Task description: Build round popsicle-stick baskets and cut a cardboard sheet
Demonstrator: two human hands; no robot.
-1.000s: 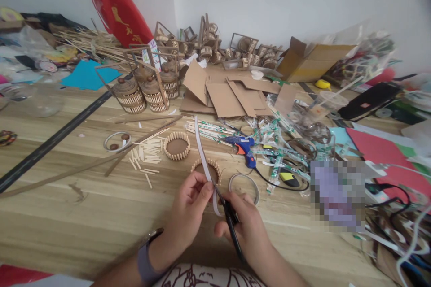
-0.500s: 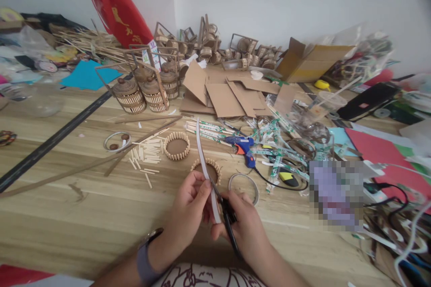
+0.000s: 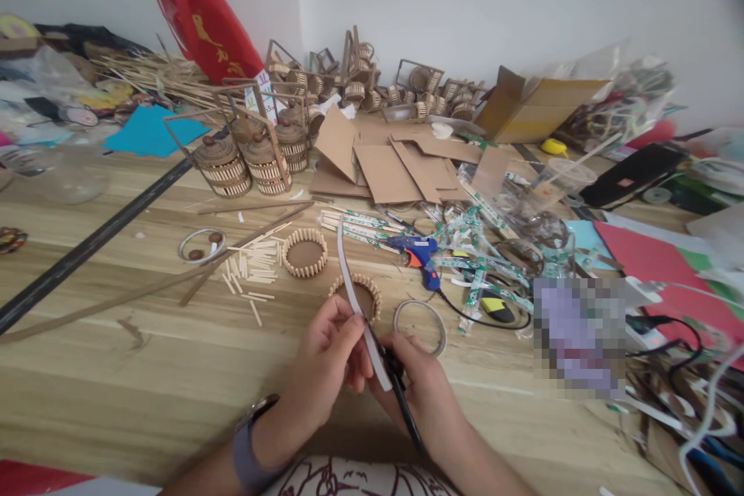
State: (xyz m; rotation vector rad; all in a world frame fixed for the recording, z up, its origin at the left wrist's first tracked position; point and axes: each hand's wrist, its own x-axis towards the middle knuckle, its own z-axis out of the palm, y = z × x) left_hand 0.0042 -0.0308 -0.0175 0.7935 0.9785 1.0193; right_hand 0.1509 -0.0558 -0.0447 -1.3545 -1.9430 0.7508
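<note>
My left hand (image 3: 332, 353) pinches a thin pale strip (image 3: 350, 284) between thumb and fingers. The strip stands up past the fingertips, and its lower end crosses toward my right hand (image 3: 423, 384). Black scissors (image 3: 405, 407) are gripped in that right hand, their blades against the strip's right side and partly hidden. Just beyond my hands lies a round ring of short sticks (image 3: 375, 297) on a brown base. A second stick ring (image 3: 305, 255) sits to its left, beside loose short sticks (image 3: 260, 262). A roll of pale tape (image 3: 420, 325) lies near my right hand.
A blue glue gun (image 3: 423, 253) with a black cable lies right of centre among wrappers. Cardboard pieces (image 3: 389, 170) and small lidded baskets (image 3: 224, 167) stand behind. Coloured paper (image 3: 651, 256) and tangled cables are at the right. A long dark strip (image 3: 98, 238) crosses the left.
The strip has slid down a little, its lower end now further right and lower. The scissors have tilted and moved slightly right along with my right hand.
</note>
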